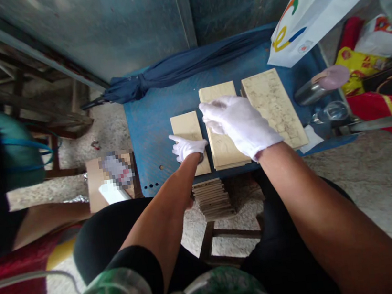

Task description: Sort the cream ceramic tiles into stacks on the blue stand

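Observation:
Both my hands wear white gloves. My left hand [187,147] rests on a small beige tile [187,129] on the blue table [149,124], fingers curled and one finger pointing left. My right hand [238,124] lies flat, fingers together, over a stack of beige tiles [223,150] in the middle. A larger marbled tile [273,108] lies to the right, apart from my hand. Below the table edge, between my knees, stands a stack of several more tiles [213,198].
A folded blue umbrella [185,66] lies along the table's far edge. A white paper bag [311,6], a metal flask [320,85], a glass [334,110] and coloured packets [362,65] crowd the right. A cardboard box [111,180] sits left; another person [10,190] sits at far left.

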